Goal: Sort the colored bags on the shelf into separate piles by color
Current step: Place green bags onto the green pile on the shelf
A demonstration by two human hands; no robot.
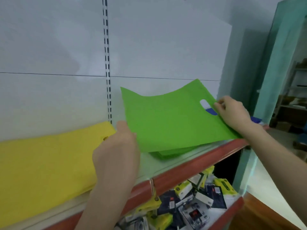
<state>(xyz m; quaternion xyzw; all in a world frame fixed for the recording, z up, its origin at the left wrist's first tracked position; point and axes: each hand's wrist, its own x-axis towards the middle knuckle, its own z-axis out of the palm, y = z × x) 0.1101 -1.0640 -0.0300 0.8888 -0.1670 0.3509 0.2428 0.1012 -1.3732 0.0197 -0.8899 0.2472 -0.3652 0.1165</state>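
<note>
— two hands on one green bag (166, 120), correct?
— correct. gripped at the near left edge by the left hand (116, 146), pinched at the handle edge by the right hand (232, 112).
— lying where?
— held spread and sagging, far edge raised, near edge close over the green pile (169, 154) on the shelf (191, 170), just right of the yellow pile (46, 163).
— step in hand?
— looks like laying green on green. seems well along, too: yellow stacked apart at the left, green at the right.
— anything unsorted?
— a blue bag (211, 111), glimpsed through the handle cut-out and again behind the right wrist. hard to tell whether one or several.
— next move, then?
— probably lowering flat, squaring the edges with the pile below, then letting go with both hands. calls for keeping clear of the yellow stack. after that, likely reaching for the blue and starting a third pile, though little free room visible at the right end.
— risks?
— limp fabric: could fold over, or slide toward the red front lip.
</note>
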